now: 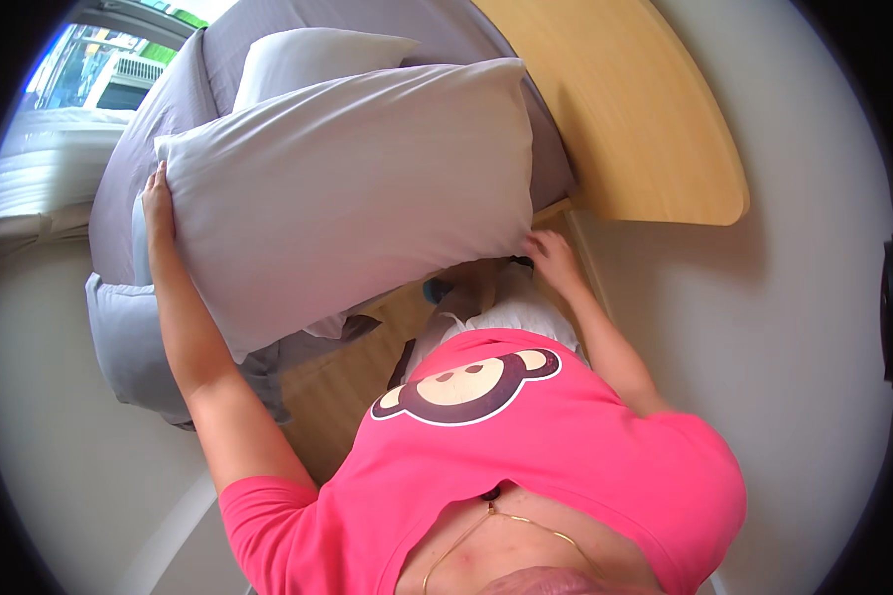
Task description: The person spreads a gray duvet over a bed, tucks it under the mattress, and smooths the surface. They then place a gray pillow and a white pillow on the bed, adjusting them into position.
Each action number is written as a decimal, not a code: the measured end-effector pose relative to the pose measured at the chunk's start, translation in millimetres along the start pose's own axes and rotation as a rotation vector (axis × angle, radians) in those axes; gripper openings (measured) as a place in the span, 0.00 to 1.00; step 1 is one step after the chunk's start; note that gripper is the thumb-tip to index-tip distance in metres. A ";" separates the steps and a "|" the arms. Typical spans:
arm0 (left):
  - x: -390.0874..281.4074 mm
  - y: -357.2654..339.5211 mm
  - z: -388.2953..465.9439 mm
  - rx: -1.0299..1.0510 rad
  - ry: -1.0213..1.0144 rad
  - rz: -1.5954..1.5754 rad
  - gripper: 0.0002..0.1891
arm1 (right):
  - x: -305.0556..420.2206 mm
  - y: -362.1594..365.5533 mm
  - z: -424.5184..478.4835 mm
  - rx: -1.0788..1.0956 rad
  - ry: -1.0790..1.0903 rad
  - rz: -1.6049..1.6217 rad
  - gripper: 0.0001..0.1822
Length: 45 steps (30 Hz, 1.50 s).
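Observation:
A large light grey pillow (365, 193) lies tilted before me, partly on the bed and reaching past its near edge. My left hand (158, 204) grips its left side near the upper left corner, fingers lying along the edge. At the lower right corner is my right hand (554, 256), bent fingers on the fabric; the fingertips are slightly blurred. Behind the large pillow rests a second pale pillow (305, 63), its lower part covered. Mauve-grey bedding (461, 30) spreads underneath both.
A light wooden headboard or panel (647, 119) stands right of the bed, against a pale wall (804, 260). Grey-blue bedding (130, 346) hangs at the left below my arm. Wooden floor (335, 394) shows near my legs. A window (111, 67) with a curtain (56, 163) is at upper left.

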<state>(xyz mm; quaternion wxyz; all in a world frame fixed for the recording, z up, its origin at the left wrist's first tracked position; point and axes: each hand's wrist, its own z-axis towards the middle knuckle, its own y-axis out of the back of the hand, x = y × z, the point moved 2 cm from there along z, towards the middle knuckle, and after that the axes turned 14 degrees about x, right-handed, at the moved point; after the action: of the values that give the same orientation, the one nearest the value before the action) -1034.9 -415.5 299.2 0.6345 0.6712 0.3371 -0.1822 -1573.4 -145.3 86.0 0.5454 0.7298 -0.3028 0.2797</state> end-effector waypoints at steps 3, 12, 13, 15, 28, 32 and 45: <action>1.0 -1.1 9.0 -0.008 0.008 0.011 0.22 | 62.6 -10.1 33.6 -0.186 0.067 0.259 0.09; -4.7 -3.6 6.0 0.063 0.007 -0.041 0.23 | -116.1 -26.6 -1.7 -0.143 -0.600 0.095 0.19; 0.6 1.3 1.4 0.072 0.025 -0.045 0.23 | -125.3 -12.8 -23.4 0.102 -0.754 -0.015 0.20; -3.6 -1.1 5.4 0.139 0.043 -0.094 0.23 | -149.1 -0.4 -46.4 0.549 -0.905 -0.294 0.26; -28.8 68.3 -7.9 -0.192 -0.007 -0.104 0.23 | -38.3 9.5 40.6 -0.192 -0.312 0.080 0.16; -33.9 65.1 -30.0 -0.273 0.060 0.101 0.24 | -74.4 2.4 28.2 -0.051 -0.351 0.066 0.14; -20.9 44.1 -44.5 -0.335 -0.074 -0.439 0.23 | 0.1 78.7 253.7 -0.432 -0.322 0.055 0.18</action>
<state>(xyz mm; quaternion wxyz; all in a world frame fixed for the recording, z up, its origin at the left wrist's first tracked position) -1027.6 -375.3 351.2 0.6938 0.4608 0.4766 -0.2813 -1612.4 -407.6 72.2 0.6254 0.6232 -0.4580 0.1036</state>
